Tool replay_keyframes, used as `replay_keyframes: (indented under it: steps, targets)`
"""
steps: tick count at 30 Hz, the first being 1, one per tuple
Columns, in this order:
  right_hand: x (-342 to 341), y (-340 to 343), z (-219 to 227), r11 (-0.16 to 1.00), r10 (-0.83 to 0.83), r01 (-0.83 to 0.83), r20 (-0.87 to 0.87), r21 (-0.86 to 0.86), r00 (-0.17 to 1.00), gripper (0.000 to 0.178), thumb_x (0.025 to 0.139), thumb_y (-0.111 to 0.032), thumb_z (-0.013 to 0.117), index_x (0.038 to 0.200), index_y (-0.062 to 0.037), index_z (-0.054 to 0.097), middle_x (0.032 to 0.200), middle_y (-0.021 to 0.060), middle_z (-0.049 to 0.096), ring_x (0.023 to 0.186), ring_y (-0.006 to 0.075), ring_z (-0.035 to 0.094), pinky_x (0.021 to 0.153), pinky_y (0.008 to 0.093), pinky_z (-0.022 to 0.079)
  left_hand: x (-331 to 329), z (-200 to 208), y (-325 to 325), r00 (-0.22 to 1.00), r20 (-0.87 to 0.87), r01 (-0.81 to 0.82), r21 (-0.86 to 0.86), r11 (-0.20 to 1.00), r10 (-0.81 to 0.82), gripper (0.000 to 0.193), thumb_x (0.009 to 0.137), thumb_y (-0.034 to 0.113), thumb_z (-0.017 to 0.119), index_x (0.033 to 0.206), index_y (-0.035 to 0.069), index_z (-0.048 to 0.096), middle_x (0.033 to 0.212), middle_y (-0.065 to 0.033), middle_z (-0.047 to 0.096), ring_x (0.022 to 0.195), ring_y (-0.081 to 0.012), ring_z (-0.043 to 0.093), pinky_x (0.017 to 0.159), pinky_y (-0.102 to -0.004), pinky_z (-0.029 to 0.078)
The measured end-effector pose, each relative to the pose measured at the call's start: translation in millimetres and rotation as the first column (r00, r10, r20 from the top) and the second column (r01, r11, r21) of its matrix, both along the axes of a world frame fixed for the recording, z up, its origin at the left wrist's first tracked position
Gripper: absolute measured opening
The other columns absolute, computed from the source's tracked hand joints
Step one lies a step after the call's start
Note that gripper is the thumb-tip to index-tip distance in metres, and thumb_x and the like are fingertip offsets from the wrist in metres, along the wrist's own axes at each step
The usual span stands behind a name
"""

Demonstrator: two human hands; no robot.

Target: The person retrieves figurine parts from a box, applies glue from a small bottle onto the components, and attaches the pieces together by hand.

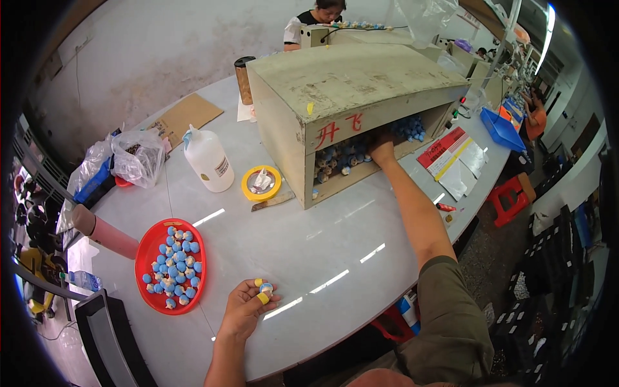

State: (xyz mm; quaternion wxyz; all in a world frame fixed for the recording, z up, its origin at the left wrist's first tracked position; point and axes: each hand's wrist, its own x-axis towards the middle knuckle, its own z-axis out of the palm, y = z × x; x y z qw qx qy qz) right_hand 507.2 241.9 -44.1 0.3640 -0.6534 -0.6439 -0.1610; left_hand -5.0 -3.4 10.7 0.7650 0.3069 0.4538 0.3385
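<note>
Our left hand [248,308], 2 fingertips capped in yellow, pinches 1 small blue figure [266,289] near the red tray [147,248]. Our right hand [382,149] reaches into the box [348,80]; its grip is hidden. Blind groping may spill figures.

Bare tabletop [309,251] lies between red tray [149,248] and box [348,84].

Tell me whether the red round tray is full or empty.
Partly full: the red round plastic tray holds many small blue balls, with bare red rim showing.
</note>
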Motion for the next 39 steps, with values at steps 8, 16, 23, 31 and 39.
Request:
replay_keyframes:
  steps: [8,16,23,31,39]
  targets:
    - [-65,-23,6,0.956,-0.289,0.287,-0.012,-0.064,0.957,0.028,0.077,-0.016,0.062,0.104,-0.0096,0.066,0.112,0.0134,0.062,0.112,0.0341,0.052,0.096,0.0471,0.037,0,-2,-6,1.0,0.001,-0.013,0.054,0.998,0.013,0.024,0.087,0.002,0.064,0.109,0.0,0.054,0.106,-0.0149,0.064,0.087,-0.0218,0.068,0.074,-0.0298,0.059]
    - [-39,-53,23,0.994,0.093,-0.099,-0.737,0.037,0.669,0.05,0.078,0.007,0.05,0.127,0.0024,0.056,0.122,0.0198,0.062,0.115,0.0262,0.058,0.099,0.0306,0.042,1,-3,-1,1.0,0.025,0.005,0.061,0.998,-0.007,0.025,0.087,0.002,0.064,0.11,0.0,0.054,0.105,-0.0148,0.064,0.087,-0.0214,0.068,0.072,-0.0292,0.059]
    - [-5,-66,10,0.985,0.162,-0.154,-0.706,0.076,0.69,0.042,0.08,0.01,0.051,0.12,0.001,0.06,0.112,0.0148,0.066,0.105,0.0233,0.062,0.092,0.0312,0.046,1,-3,-2,0.999,0.035,0.013,0.071,0.997,-0.015,0.025,0.087,0.003,0.064,0.11,-0.001,0.054,0.105,-0.0148,0.064,0.086,-0.0204,0.068,0.073,-0.0286,0.059]
    - [-24,-91,29,1.0,-0.01,0.024,-0.5,0.02,0.866,0.031,0.082,0.012,0.052,0.11,0.0043,0.062,0.106,0.0163,0.067,0.101,0.0247,0.065,0.087,0.0319,0.051,3,-3,-4,0.999,0.039,0.021,0.079,0.997,-0.024,0.026,0.088,0.003,0.064,0.111,-0.001,0.053,0.106,-0.0145,0.064,0.087,-0.0197,0.067,0.073,-0.0281,0.059]
    - [-168,-179,49,0.838,0.112,-0.447,-0.9,0.314,-0.422,0.024,0.093,0.006,0.048,0.116,0.0053,0.053,0.116,0.0173,0.059,0.111,0.0286,0.059,0.093,0.0303,0.054,2,-7,-3,1.0,0.023,-0.011,0.106,0.994,0.009,0.031,0.089,0.006,0.063,0.117,-0.001,0.051,0.111,-0.0135,0.062,0.095,-0.0213,0.065,0.082,-0.0302,0.055]
